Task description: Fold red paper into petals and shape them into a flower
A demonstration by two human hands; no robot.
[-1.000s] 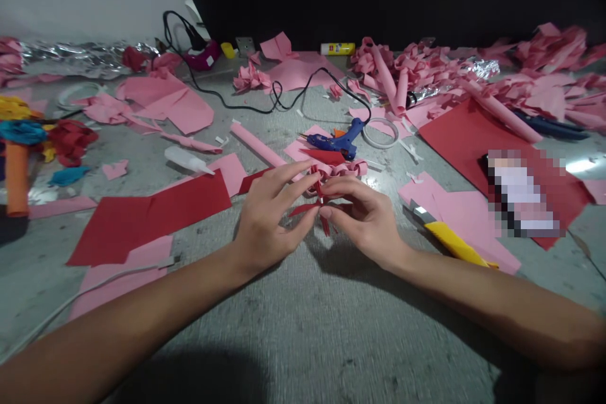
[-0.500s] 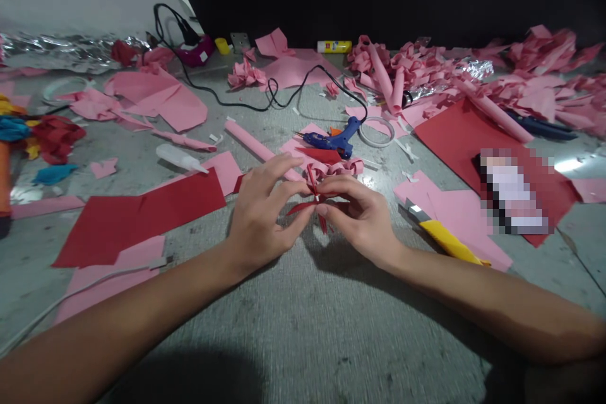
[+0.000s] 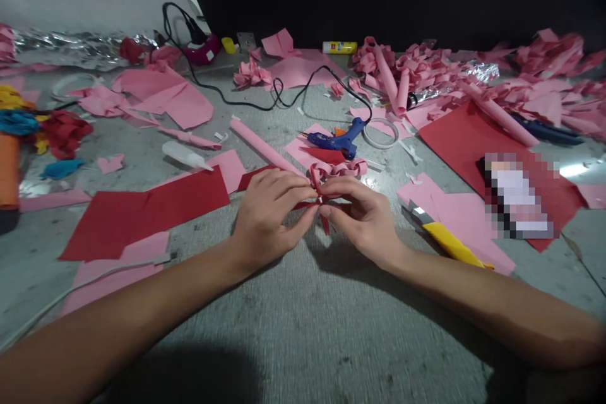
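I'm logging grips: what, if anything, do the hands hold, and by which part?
Left hand and right hand pinch a red paper piece near its middle, beside a white bit; exact contact is hidden.

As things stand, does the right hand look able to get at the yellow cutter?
Probably yes: the yellow cutter lies to the right of the right hand, nothing over it or between them. That hand pinches the red piece, though, so it would likely have to let go first.

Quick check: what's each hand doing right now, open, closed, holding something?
Left hand: closed, pinching the small red paper piece.
Right hand: closed, pinching the same piece from the other side.
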